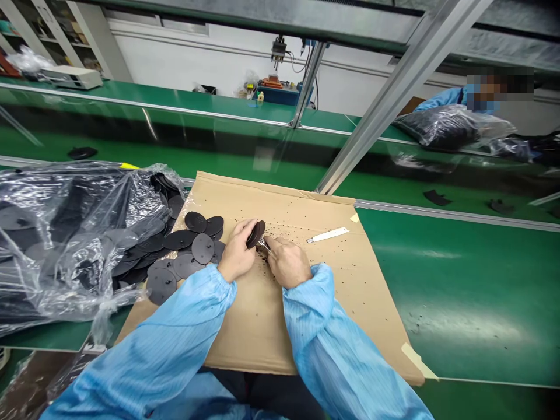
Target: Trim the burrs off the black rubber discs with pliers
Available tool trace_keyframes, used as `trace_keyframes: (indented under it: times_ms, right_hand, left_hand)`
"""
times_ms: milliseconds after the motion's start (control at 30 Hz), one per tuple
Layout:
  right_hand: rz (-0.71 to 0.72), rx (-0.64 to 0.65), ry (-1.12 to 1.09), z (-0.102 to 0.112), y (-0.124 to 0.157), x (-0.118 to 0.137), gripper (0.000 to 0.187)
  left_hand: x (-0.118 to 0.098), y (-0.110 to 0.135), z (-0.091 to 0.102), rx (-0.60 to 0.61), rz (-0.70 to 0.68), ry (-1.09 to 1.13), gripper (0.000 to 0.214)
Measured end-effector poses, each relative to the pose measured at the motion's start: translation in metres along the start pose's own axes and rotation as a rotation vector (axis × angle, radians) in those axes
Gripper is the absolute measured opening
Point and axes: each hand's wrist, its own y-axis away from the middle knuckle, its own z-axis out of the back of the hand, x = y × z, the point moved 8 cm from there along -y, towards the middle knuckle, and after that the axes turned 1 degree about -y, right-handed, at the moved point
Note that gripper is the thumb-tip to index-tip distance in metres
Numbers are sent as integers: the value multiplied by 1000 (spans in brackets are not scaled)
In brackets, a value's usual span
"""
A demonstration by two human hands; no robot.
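One black, round, plastic-looking disc (255,234), tilted, long axis one-to-seven o'clock, was pinched by the left hand (238,252) from eight o'clock, the right hand (289,261) clasping a small silver metal tool (264,244) just beside it at four o'clock, above a flat brown cardboard sheet (254,338).

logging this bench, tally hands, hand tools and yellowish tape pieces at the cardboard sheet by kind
Hands: 2, left hand and right hand
Hand tools: 2, white cutter and held metal tool
Tape pieces: 2, upper tape and lower tape
Total: 6
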Motion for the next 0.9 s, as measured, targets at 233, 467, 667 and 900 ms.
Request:
trace_keyframes:
  times_ms: [233,467,667,900]
  right_hand:
    - [-38,-300,-405,5,-8,-20,44]
    - [-149,-473,-377,10,-11,-42,51]
    - [3,-701,-436,29,3,-29,44]
    - [115,-557,-762,24,5,-18,54]
  left_hand:
    - [13,-1,-5,-25,292,478,64]
    - [9,9,-18,34,639,1076,43]
    - [6,9,-20,145,687,1211,34]
    - [1,15,-26,210,697,1113,49]
